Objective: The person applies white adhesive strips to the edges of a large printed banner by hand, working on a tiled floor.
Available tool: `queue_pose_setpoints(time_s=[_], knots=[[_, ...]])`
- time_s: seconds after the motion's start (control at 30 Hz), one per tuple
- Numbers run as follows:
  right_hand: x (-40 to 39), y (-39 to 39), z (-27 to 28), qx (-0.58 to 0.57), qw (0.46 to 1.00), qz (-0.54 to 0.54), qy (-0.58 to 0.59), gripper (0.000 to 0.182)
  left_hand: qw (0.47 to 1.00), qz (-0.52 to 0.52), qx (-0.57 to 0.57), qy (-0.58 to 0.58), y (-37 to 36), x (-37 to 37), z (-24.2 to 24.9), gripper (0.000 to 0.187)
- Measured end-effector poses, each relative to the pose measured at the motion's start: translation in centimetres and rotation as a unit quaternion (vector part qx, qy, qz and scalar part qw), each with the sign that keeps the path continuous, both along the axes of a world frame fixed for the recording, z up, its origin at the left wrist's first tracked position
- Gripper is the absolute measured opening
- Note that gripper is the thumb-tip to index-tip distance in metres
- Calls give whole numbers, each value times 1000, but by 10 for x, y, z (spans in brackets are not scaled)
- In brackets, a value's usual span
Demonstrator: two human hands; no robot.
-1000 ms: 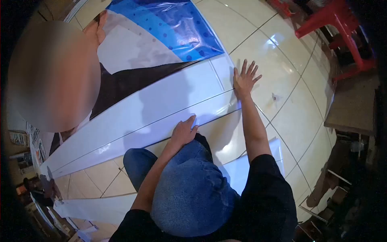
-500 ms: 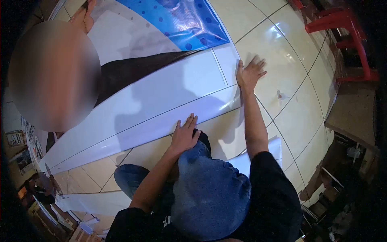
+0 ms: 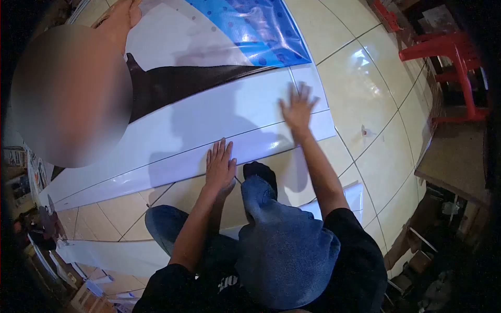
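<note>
A large white glossy sheet [image 3: 203,115], which looks like banner vinyl, lies on the tiled floor with thin dark lines along its near and right margins. My left hand [image 3: 220,161] rests flat on its near border, fingers stretched out. Over the sheet's right end is my right hand [image 3: 298,107], fingers spread and slightly blurred; whether it touches cannot be made out. Neither hand holds anything. Beyond them, a printed blue dotted part [image 3: 261,31] of the sheet lies folded over, with a dark brown-black strip [image 3: 188,83] below it.
Another person's limb [image 3: 119,26] reaches in at the upper left beside a blurred area. A red plastic chair [image 3: 459,62] and a brown board [image 3: 454,151] stand at the right. A small clear object [image 3: 365,131] lies on the tiles. Another white strip [image 3: 115,255] lies lower left.
My right hand has moved left from beside the sheet's right edge onto or over the sheet. My left hand has slid a little left along the near border, away from my foot.
</note>
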State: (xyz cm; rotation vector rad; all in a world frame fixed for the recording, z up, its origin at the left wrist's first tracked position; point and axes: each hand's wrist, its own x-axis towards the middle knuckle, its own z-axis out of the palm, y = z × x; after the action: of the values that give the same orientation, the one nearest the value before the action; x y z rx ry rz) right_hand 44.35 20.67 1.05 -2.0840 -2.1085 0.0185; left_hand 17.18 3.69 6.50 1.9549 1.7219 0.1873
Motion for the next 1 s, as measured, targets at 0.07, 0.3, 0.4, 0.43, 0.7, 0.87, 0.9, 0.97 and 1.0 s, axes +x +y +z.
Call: queue_pose_setpoints(time_s=[0.07, 0.3, 0.4, 0.43, 0.7, 0.87, 0.9, 0.97, 1.0], knots=[[-66, -19, 5, -27, 995, 90, 18, 71, 999, -26, -5, 35, -3, -5, 0, 59], [-78, -62, 14, -55, 982, 165, 72, 82, 999, 36, -2, 30, -6, -12, -9, 64], [25, -37, -8, -14, 999, -9, 45, 83, 994, 52, -23, 95, -7, -19, -11, 66], [51, -33, -6, -17, 998, -57, 5, 82, 994, 53, -27, 92, -8, -19, -14, 66], [62, -32, 4, -27, 998, 45, -21, 69, 994, 38, -12, 107, -8, -20, -19, 66], [47, -8, 16, -62, 991, 116, -35, 71, 994, 37, 1, 102, -10, -18, -21, 66], [40, 3, 16, -65, 988, 132, -43, 73, 994, 39, 3, 104, -9, -18, -22, 66], [25, 28, 11, -47, 990, 131, -37, 75, 993, 36, 12, 109, -7, -19, -25, 66], [20, 36, 7, -31, 990, 136, -33, 77, 993, 37, 18, 113, -9, -19, -25, 65]])
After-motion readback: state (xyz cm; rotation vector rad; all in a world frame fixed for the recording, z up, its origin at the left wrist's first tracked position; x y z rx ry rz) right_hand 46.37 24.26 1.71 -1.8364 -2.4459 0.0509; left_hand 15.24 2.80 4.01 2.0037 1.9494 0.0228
